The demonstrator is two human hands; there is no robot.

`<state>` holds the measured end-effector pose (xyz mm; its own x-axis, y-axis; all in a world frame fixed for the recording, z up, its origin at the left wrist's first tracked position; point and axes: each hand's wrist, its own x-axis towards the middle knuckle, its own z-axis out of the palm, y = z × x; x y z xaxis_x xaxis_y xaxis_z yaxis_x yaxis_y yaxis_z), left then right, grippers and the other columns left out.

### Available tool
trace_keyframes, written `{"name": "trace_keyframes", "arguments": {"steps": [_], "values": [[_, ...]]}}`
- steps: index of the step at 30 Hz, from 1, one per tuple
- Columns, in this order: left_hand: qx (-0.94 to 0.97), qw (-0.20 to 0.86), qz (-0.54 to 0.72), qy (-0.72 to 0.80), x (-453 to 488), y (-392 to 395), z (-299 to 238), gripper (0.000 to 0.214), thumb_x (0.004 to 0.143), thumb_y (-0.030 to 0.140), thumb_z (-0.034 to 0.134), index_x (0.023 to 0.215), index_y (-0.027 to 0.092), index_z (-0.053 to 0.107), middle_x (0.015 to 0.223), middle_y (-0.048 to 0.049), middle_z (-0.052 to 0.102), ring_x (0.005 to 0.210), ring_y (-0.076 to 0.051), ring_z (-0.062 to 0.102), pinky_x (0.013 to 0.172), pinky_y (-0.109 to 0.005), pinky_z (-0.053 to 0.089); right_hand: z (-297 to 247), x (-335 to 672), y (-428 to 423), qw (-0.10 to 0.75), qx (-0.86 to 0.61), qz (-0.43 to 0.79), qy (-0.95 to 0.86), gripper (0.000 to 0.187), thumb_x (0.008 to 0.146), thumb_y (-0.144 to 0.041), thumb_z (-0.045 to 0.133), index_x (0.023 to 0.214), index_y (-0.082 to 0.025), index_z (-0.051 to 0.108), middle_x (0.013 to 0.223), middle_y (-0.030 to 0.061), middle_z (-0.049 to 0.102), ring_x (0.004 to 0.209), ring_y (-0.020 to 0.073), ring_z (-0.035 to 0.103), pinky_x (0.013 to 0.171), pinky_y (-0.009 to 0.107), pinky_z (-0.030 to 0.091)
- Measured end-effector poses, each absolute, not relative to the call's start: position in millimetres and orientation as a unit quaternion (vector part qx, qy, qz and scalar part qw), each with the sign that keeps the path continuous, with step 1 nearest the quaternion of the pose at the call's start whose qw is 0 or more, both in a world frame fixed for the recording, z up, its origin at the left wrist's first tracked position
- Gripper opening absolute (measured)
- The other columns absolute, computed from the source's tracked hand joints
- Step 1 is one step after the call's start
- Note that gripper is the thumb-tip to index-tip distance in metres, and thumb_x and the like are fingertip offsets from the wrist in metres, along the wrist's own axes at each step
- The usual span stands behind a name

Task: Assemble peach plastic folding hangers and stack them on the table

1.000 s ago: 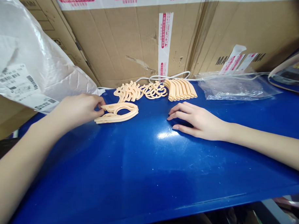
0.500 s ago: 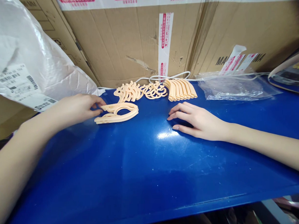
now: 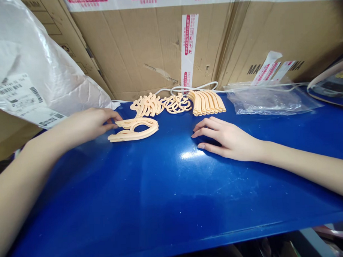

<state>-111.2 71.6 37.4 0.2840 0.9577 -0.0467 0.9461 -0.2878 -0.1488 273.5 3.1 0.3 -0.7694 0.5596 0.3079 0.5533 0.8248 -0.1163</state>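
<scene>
Beige plastic folding-hanger pieces lie on the blue table [image 3: 163,203]. My left hand [image 3: 96,123] is beside a small stack of folded hangers [image 3: 139,136], fingers loosely bent and apart. Its fingertips are at the stack's left end; whether they touch it I cannot tell. Behind the stack sit a pile of wavy pieces [image 3: 148,105], a pile of hooks [image 3: 176,104] and a row of curved hanger arms [image 3: 207,103]. To the right, my right hand [image 3: 226,139] rests palm down on the table, fingers spread, holding nothing.
Cardboard boxes [image 3: 140,43] stand along the back edge, with a white cable [image 3: 215,85] in front of them. A clear plastic bag [image 3: 268,99] lies at the back right. At the left leans a white padded parcel [image 3: 59,72]. The table's front edge [image 3: 234,235] crosses below.
</scene>
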Motion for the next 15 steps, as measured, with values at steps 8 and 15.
{"name": "trace_keyframes", "arguments": {"steps": [8,15], "values": [[-0.797,0.078,0.075,-0.595,-104.4,67.0,38.6,0.031,0.087,0.030,0.038,0.102,0.028,0.064,0.094,0.0000,0.069,0.079,-0.021,0.063,0.064,-0.027,0.040,0.2,273.2,3.1,0.169,-0.297,0.013,-0.940,0.032,0.095,-0.038,0.047,0.112,-0.015,0.062,0.115,0.0111,0.058,0.105,0.0217,0.055,0.095,0.038,0.045],[-0.801,0.084,0.083,-0.586,-101.3,65.8,40.0,0.031,0.088,0.030,0.036,0.100,0.027,0.064,0.096,-0.0012,0.070,0.080,-0.022,0.063,0.065,-0.029,0.040,0.6,273.5,3.0,0.166,-0.296,0.015,-0.941,0.031,0.096,-0.037,0.046,0.113,-0.016,0.061,0.116,0.0113,0.058,0.105,0.0226,0.055,0.094,0.041,0.046]]}}
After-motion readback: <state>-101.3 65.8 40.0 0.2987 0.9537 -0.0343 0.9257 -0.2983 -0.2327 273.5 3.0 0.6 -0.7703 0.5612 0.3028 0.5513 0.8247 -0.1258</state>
